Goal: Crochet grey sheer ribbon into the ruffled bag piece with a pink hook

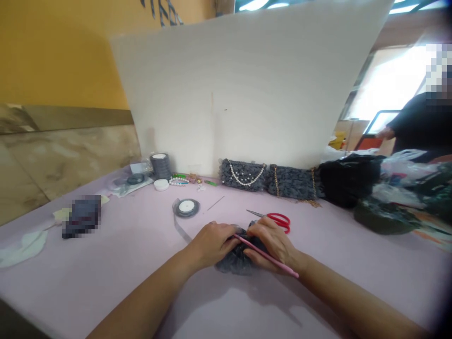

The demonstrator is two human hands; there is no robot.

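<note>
My left hand (pixel 214 241) is closed on a dark grey ruffled ribbon piece (pixel 235 263), low over the table. In my right hand (pixel 270 240) is a pink crochet hook (pixel 271 259), slanting with its handle end down to the right; its tip meets the grey piece between both hands and is hidden there. My right fingers also touch the piece. From a ribbon spool (pixel 187 207) with a white centre, a grey strip runs to behind my left hand. Red-handled scissors (pixel 278 220) lie just beyond my right hand.
On the pink tabletop (pixel 116 278), a thin needle-like rod (pixel 213 205) lies beyond my hands. Two grey ruffled bags (pixel 243 175) lean against the white board (pixel 229 94). Stacked spools (pixel 160 165) and beads stand back left. Black cloth (pixel 349 181) and plastic bags fill the right; a person (pixel 427 122) stands behind.
</note>
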